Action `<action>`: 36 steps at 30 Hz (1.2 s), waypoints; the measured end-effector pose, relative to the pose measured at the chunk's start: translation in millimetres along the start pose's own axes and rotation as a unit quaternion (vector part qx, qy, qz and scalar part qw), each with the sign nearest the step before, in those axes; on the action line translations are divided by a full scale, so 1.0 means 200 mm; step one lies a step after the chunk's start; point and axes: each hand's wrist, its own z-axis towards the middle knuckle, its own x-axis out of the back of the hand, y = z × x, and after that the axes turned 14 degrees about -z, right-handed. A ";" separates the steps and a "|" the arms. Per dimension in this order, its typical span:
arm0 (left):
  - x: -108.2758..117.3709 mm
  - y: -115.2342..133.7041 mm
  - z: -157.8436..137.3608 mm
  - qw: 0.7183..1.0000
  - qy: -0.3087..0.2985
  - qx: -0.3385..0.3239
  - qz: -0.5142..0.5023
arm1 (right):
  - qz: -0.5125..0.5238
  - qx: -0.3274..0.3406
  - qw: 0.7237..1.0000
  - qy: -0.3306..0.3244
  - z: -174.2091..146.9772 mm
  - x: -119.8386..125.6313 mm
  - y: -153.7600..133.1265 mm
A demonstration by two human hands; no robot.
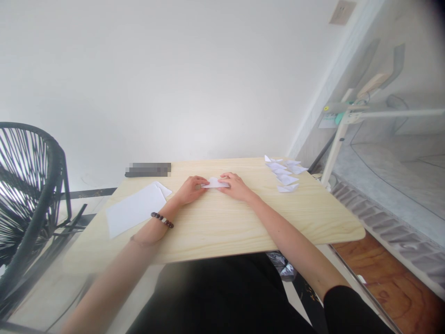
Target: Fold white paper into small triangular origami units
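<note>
Between my hands, near the middle of the table, is a small piece of folded white paper [213,183] with a raised point along its top edge. My left hand [191,189] pinches its left end, thumb and fingers closed on it. At the right end, my right hand [237,187] grips it the same way, fingers over the back and thumb in front. Off to the right lie several folded paper boats [285,178] in a loose group. Left of my left forearm rests a stack of white paper sheets [135,208], with a smaller piece at its upper corner.
A long dark object [149,170], partly blurred out, lies at the back left of the wooden table [222,232]. A woven black chair [31,185] stands at the left. On the right are a white metal frame [337,148] and a bed [392,171] with a ruffled edge.
</note>
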 end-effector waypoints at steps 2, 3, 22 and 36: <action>0.00 0.00 0.00 1.000 0.002 0.005 -0.001 | -0.005 0.006 1.000 -0.005 0.00 0.01 0.00; 0.00 0.00 0.00 1.000 0.003 0.008 -0.003 | -0.002 0.004 1.000 -0.005 0.00 0.01 0.00; -0.01 -0.03 0.00 0.999 0.026 0.011 -0.021 | 0.040 -0.012 0.999 0.018 0.01 0.00 0.01; 0.00 0.02 -0.01 0.999 -0.006 -0.013 0.047 | 0.033 -0.010 0.999 0.020 0.00 -0.02 0.02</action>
